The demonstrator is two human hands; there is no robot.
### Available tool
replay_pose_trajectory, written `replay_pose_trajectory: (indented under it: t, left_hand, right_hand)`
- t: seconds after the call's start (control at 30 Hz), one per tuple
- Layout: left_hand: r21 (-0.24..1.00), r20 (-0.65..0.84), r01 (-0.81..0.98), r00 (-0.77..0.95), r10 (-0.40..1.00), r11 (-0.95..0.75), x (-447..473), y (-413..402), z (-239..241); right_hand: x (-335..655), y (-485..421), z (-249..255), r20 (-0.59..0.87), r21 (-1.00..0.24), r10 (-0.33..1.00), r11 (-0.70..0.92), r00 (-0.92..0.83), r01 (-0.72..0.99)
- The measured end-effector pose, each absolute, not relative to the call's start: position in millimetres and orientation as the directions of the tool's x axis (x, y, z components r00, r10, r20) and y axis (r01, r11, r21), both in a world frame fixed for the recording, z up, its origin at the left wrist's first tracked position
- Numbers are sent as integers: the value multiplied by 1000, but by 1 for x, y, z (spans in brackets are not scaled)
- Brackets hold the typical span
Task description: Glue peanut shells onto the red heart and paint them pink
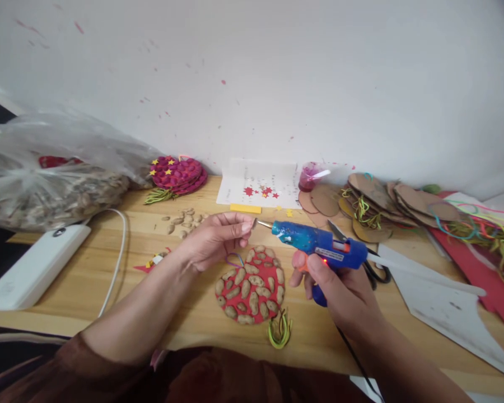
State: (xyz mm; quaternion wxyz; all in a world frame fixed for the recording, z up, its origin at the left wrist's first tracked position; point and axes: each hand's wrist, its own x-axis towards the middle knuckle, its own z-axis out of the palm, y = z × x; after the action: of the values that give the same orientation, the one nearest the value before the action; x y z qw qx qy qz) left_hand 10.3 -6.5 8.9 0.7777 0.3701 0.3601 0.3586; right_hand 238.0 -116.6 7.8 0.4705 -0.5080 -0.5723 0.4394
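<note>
My right hand is wrapped round a blue hot glue gun, one finger on its orange trigger. Its metal tip points left at my left hand. That hand pinches a small shell piece between thumb and fingers, right at the tip. Below both hands a red disc lies on the wooden table, covered with several peanut shells and trailing green strings.
A clear plastic bag of shells and a white power bank with a cable lie at the left. Loose shells, magenta finished discs, star paper, cardboard discs, scissors and red sheets sit further back and right.
</note>
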Motion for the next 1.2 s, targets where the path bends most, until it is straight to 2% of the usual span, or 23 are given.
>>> replay_pose_trajectory:
  t: [0.3,1.2]
  left_hand:
    - [824,-292,-303,497,817,479,8,-6,3]
    - [820,-307,-294,498,811,491,8,-6,2]
  right_hand:
    - [236,-115,8,164,-965,986,165,-24,205]
    - [237,-115,7,85,-967,996,84,-6,241]
